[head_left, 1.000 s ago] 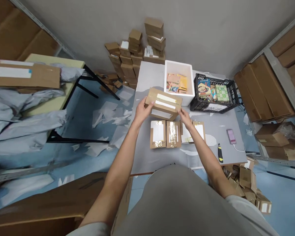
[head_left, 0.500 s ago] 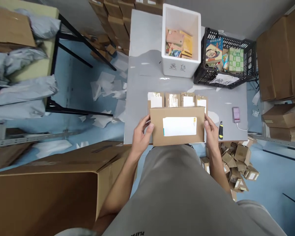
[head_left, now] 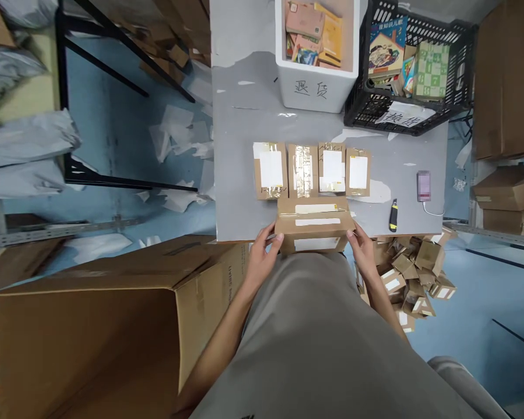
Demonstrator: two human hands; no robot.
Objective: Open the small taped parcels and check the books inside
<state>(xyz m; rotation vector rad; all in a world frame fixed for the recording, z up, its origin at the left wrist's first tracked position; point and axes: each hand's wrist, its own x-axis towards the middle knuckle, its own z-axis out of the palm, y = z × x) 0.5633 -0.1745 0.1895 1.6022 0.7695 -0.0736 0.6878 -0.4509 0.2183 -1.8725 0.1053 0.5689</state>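
A long brown cardboard box (head_left: 314,228) is held between my two hands at the table's near edge. White strips and shiny tape show on its faces. My left hand (head_left: 262,253) grips its left end, and my right hand (head_left: 361,249) grips its right end. Just beyond it, several smaller taped cardboard boxes (head_left: 303,171) with white labels stand in a row on the grey table (head_left: 240,169). To the right of my right hand lies a black and yellow utility knife (head_left: 393,216).
Farther back are a white bin (head_left: 314,90) and a black crate (head_left: 353,110), both with books inside. A phone (head_left: 424,185) with a cable lies at the right. Below left gapes a large open carton (head_left: 205,297); crumpled boxes (head_left: 414,270) lie piled on the floor at right.
The held box has tipped, so its large labelled face has turned away and taped, narrower faces show. It sits closer to my body, and the row of small boxes is uncovered.
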